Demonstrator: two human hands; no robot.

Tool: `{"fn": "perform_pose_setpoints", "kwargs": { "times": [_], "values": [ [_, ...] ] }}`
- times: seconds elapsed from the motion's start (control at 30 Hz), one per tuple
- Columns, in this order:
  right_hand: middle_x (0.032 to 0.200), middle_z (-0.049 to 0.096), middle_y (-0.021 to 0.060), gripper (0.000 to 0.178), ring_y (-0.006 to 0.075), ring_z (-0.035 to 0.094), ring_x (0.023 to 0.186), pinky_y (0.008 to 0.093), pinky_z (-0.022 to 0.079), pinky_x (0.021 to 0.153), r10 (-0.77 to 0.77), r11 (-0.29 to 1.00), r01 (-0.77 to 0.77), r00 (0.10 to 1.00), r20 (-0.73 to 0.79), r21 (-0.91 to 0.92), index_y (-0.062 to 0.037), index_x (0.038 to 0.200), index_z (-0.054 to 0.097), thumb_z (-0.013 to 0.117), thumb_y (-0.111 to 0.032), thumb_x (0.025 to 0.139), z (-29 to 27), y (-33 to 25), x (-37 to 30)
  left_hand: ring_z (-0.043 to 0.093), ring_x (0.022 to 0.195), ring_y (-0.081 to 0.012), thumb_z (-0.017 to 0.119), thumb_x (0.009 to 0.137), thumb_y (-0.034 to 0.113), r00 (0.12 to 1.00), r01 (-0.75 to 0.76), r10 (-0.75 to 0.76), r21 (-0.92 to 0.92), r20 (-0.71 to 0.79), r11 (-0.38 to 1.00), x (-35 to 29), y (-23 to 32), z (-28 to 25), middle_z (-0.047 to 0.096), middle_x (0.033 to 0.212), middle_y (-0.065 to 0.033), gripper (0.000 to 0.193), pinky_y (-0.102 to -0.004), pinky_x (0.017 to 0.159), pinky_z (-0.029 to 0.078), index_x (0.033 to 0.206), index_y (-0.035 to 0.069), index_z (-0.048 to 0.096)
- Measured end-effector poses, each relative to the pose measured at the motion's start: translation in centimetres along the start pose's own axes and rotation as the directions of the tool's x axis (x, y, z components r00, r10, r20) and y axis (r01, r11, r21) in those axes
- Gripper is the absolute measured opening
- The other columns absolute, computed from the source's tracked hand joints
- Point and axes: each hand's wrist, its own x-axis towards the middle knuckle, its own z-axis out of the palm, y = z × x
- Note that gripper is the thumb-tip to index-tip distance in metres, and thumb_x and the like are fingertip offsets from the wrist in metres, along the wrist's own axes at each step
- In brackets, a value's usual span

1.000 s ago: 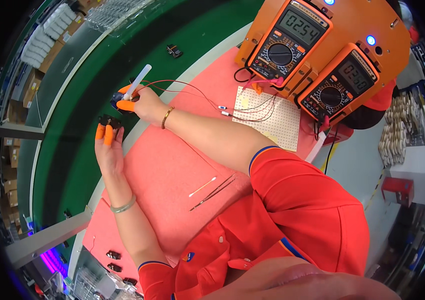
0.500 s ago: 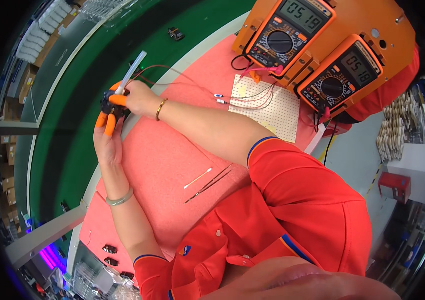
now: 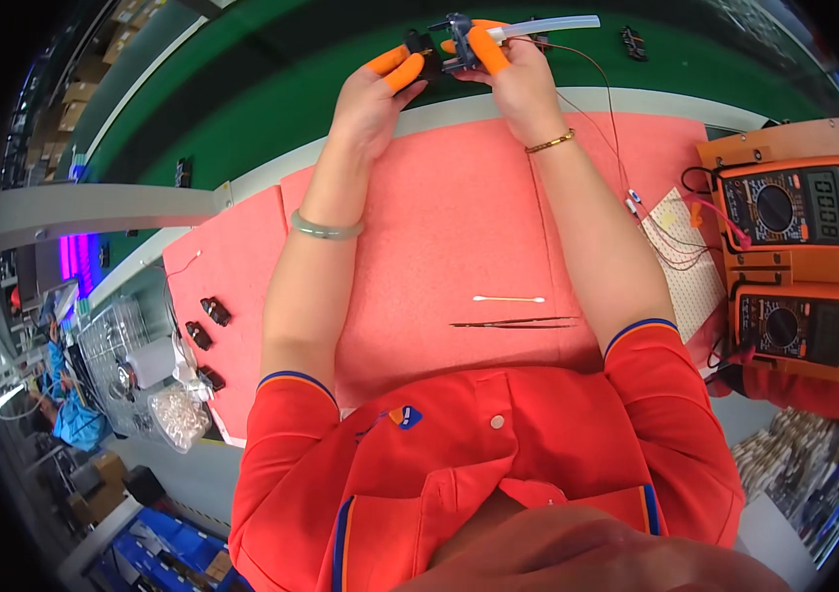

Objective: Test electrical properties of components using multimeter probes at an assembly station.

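Over the green belt, beyond the mat's far edge, both my hands are raised, with orange finger cots on several fingers. My left hand [image 3: 368, 104] is closed on a small black block-shaped part [image 3: 425, 51]. Just right of it, my right hand [image 3: 526, 94] grips a dark plug-like fixture [image 3: 459, 37] fitted with a translucent tube [image 3: 562, 26]. A narrow gap shows between the two pieces. Thin dark red wires [image 3: 611, 109] run from beside my right hand down to small white connectors [image 3: 633, 199]. The fingertips partly cover both pieces.
On the pink mat [image 3: 439, 217] lie a cotton swab [image 3: 508, 299] and tweezers [image 3: 513, 323]. Two multimeters [image 3: 784, 207] sit on an orange stand at right, by a dotted sheet [image 3: 688, 271]. Black parts [image 3: 214, 311] rest at left. More parts ride the green belt [image 3: 271, 109].
The whole view has turned. My hands, close together before, now hold the black part and the tubed fixture slightly apart. The multimeter displays have changed.
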Motion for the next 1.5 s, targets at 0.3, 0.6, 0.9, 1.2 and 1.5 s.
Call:
{"fn": "perform_pose_setpoints", "kwargs": {
  "times": [0.3, 0.6, 0.9, 1.2, 1.5],
  "values": [
    [0.093, 0.055, 0.0059, 0.025, 0.0116, 0.053, 0.085, 0.0247, 0.046, 0.072, -0.048, 0.998, 0.048, 0.999, 0.005, -0.043, -0.0015, 0.107, 0.046, 0.046, -0.013, 0.084, 0.3, 0.7, -0.2, 0.048, 0.094, -0.0136, 0.050, 0.081, 0.008, 0.998, 0.009, 0.002, 0.188, -0.059, 0.982, -0.1, 0.0, 0.9, 0.051, 0.103, -0.0072, 0.031, -0.0278, 0.081, 0.042, 0.110, -0.002, 0.046],
    [0.088, 0.056, 0.0093, 0.051, 0.0144, 0.055, 0.074, 0.0203, 0.045, 0.069, -0.199, 0.978, 0.198, 0.980, 0.009, 0.063, 0.0006, 0.111, 0.041, 0.056, -0.033, 0.077, 0.1, 1.9, 0.3, 0.048, 0.093, -0.0135, 0.051, 0.081, 0.010, 0.998, -0.029, 0.034, 0.110, -0.045, 0.993, -0.3, -0.1, 1.3, 0.050, 0.103, -0.0065, 0.029, -0.0281, 0.080, 0.043, 0.109, 0.000, 0.047],
    [0.093, 0.054, 0.0050, 0.030, 0.0105, 0.053, 0.079, 0.0212, 0.046, 0.067, -0.052, 0.998, 0.052, 0.999, -0.009, 0.019, -0.0003, 0.105, 0.047, 0.057, -0.009, 0.078, 1.1, 1.6, -0.9, 0.049, 0.091, -0.0136, 0.053, 0.081, 0.011, 0.995, -0.053, 0.051, -0.031, -0.085, 0.998, -0.3, -0.1, 1.1, 0.052, 0.099, -0.0057, 0.028, -0.0275, 0.079, 0.043, 0.106, 0.000, 0.049],
    [0.093, 0.054, 0.0059, 0.027, 0.0145, 0.054, 0.081, 0.0289, 0.046, 0.072, -0.073, 0.950, 0.085, 0.996, -0.049, 0.299, 0.0004, 0.104, 0.047, 0.054, -0.006, 0.079, -0.2, 0.4, 0.2, 0.053, 0.083, -0.0150, 0.057, 0.076, 0.006, 0.908, -0.416, 0.419, 0.158, 0.019, 0.895, 0.7, -0.1, -0.1, 0.054, 0.097, -0.0083, 0.035, -0.0249, 0.072, 0.045, 0.108, 0.002, 0.046],
    [0.095, 0.053, 0.0039, 0.025, 0.0163, 0.052, 0.085, 0.0313, 0.045, 0.075, 0.073, 0.911, -0.035, 0.994, -0.078, 0.410, -0.0041, 0.104, 0.047, 0.053, -0.008, 0.080, -1.5, 1.2, 0.9, 0.053, 0.092, -0.0234, 0.055, 0.075, 0.000, 0.940, -0.063, 0.180, -0.373, 0.289, 0.926, -2.0, 2.5, 2.4, 0.050, 0.107, -0.0138, 0.047, -0.0301, 0.076, 0.047, 0.117, 0.006, 0.034]
  ]
}}
